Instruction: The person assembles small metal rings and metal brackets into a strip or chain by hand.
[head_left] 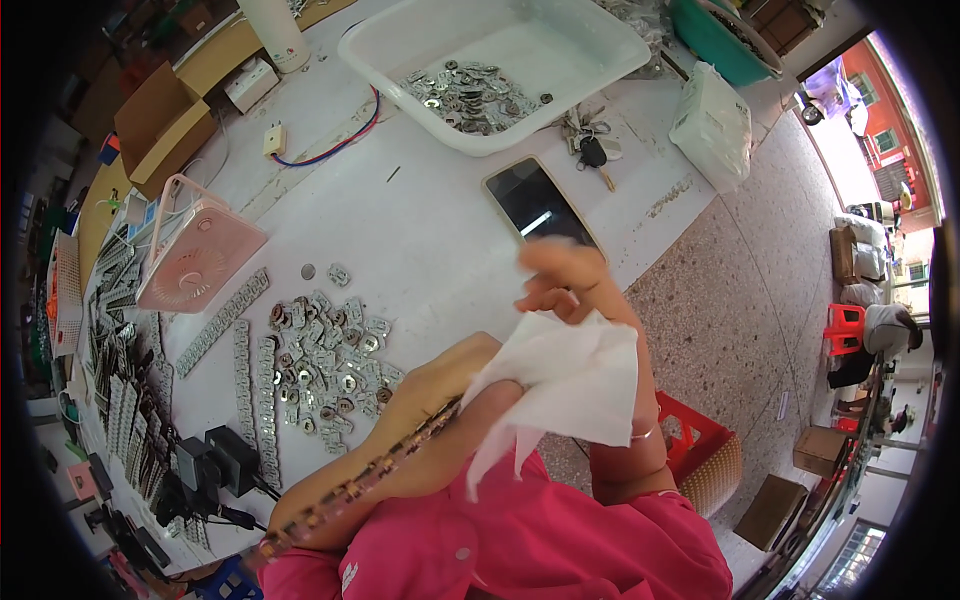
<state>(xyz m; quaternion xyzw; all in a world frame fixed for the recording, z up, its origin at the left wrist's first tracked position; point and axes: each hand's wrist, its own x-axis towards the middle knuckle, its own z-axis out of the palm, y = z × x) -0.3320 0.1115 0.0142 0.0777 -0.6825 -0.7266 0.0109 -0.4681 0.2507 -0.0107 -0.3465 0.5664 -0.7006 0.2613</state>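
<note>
My left hand [440, 410] is closed in front of my chest, its thumb pressing on a crumpled white tissue [590, 385]. A narrow strip of linked brown and metal pieces [370, 480] runs out of the same hand and slants down along the left forearm. The strip's upper end is hidden by hand and tissue. Just beyond the tissue, my right hand [570, 280] is raised with its fingers loosely bent and apart, slightly blurred. Nothing shows between those fingers. The tissue covers part of that hand. Behind the fingertips a dark-screened phone [535, 200] lies on the table.
Loose small metal parts [330, 360] are heaped left of my hands, beside several metal strips [225, 320] and a pink fan [200, 255]. Black adapters [215, 460] lie near the left edge. A white tub [590, 50] of parts and keys [592, 150] are farther back.
</note>
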